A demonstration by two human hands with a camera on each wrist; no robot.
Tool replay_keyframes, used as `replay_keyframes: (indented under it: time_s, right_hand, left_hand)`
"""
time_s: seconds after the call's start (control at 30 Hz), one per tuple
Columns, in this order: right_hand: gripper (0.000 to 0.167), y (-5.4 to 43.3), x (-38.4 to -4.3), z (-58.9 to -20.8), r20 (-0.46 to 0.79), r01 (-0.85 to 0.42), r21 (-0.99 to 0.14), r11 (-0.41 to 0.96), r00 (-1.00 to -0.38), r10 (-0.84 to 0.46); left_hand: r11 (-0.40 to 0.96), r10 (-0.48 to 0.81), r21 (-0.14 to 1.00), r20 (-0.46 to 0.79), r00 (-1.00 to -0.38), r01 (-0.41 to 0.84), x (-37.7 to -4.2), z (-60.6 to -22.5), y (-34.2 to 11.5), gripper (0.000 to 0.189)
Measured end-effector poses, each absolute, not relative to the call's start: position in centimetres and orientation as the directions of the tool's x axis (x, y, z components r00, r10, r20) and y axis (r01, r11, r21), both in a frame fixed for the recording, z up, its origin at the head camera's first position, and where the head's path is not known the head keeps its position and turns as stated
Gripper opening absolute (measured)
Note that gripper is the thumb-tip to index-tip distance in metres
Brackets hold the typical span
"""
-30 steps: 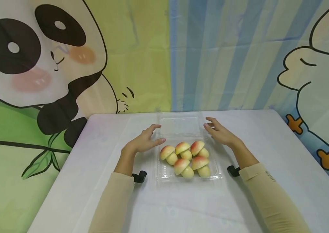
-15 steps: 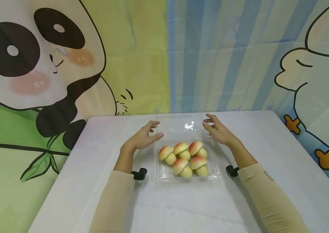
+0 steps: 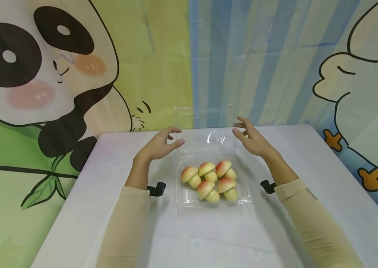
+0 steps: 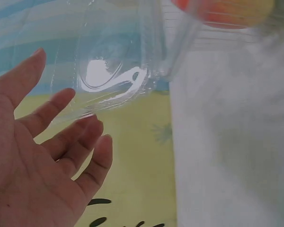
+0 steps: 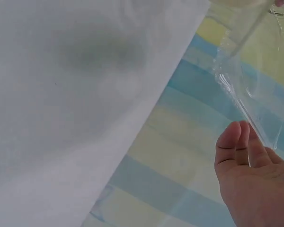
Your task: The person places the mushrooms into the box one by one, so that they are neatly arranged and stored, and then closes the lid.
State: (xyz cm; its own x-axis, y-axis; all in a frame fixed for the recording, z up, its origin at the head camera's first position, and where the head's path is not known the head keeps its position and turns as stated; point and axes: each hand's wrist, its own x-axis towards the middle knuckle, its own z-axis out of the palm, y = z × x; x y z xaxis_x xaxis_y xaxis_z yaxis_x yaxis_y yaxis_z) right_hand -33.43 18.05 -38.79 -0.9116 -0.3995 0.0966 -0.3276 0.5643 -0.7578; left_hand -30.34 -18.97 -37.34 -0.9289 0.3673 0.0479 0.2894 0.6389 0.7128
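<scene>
A clear plastic clamshell box sits on the table with several mushroom-shaped pieces inside, pale yellow with red-tinted caps. Its hinged lid stands raised at the far side, tilted up against the backdrop. At the lid's left edge is my left hand, fingertips at the plastic and thumb apart from it; the left wrist view shows the fingers loosely bent by the lid's edge. My right hand mirrors it, its fingers touching or very near the lid's right edge.
A white-covered table lies under both forearms. Its far edge meets a printed cloth backdrop with a panda and stripes. Black wrist mounts stick out inward from the wrists, beside the box.
The lid has swung up from lying nearly flat at the back to standing raised. Both hands have risen and moved away with it, and the mushroom-shaped pieces stay in the box.
</scene>
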Motion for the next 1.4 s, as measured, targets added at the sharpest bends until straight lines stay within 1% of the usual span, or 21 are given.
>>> replay_keyframes:
  time_s: [0.07, 0.2, 0.37, 0.57, 0.7, 0.9, 1.03, 1.13, 1.27, 1.4]
  right_hand:
    - [0.073, 18.1, -33.3, -38.3, 0.114, -0.338, -0.748, 0.571, -0.913, -0.392]
    - [0.07, 18.3, -32.7, -37.7, 0.163, -0.354, -0.765, 0.537, -0.914, -0.37]
    - [0.064, 18.5, -31.6, -36.9, 0.245, -0.388, -0.797, 0.463, -0.909, -0.338]
    - [0.06, 18.9, -30.5, -36.5, 0.309, -0.45, -0.767, 0.458, -0.884, -0.352]
    - [0.057, 19.4, -29.8, -36.6, 0.348, -0.492, -0.743, 0.453, -0.863, -0.367]
    - [0.045, 19.9, -28.3, -36.9, 0.39, -0.53, -0.748, 0.399, -0.838, -0.381]
    - [0.039, 20.4, -27.2, -37.3, 0.412, -0.553, -0.757, 0.348, -0.817, -0.403]
    - [0.036, 20.7, -26.3, -37.8, 0.428, -0.567, -0.761, 0.314, -0.803, -0.414]
    - [0.035, 21.2, -25.4, -38.7, 0.461, -0.587, -0.759, 0.281, -0.79, -0.404]
    - [0.034, 21.6, -24.7, -39.8, 0.482, -0.594, -0.768, 0.241, -0.783, -0.393]
  left_hand:
    - [0.643, 0.366, 0.706, 0.057, -0.929, 0.297, -30.3, -36.7, -19.0, 0.057]
    - [0.621, 0.369, 0.719, 0.083, -0.926, 0.312, -29.9, -35.6, -19.1, 0.055]
    - [0.534, 0.37, 0.771, 0.155, -0.916, 0.346, -28.9, -34.8, -19.7, 0.053]
    - [0.466, 0.358, 0.798, 0.225, -0.906, 0.382, -27.5, -34.4, -20.5, 0.059]
    - [0.485, 0.365, 0.77, 0.252, -0.896, 0.415, -26.7, -34.2, -20.6, 0.058]
    - [0.531, 0.354, 0.705, 0.32, -0.879, 0.471, -25.6, -34.0, -20.8, 0.043]
    - [0.53, 0.348, 0.707, 0.322, -0.88, 0.468, -24.6, -34.4, -21.0, 0.036]
    - [0.499, 0.363, 0.74, 0.296, -0.884, 0.452, -23.7, -34.8, -21.1, 0.03]
    - [0.441, 0.42, 0.789, 0.24, -0.875, 0.428, -22.7, -35.2, -21.3, 0.025]
    - [0.383, 0.499, 0.826, 0.193, -0.845, 0.415, -22.0, -35.7, -21.3, 0.025]
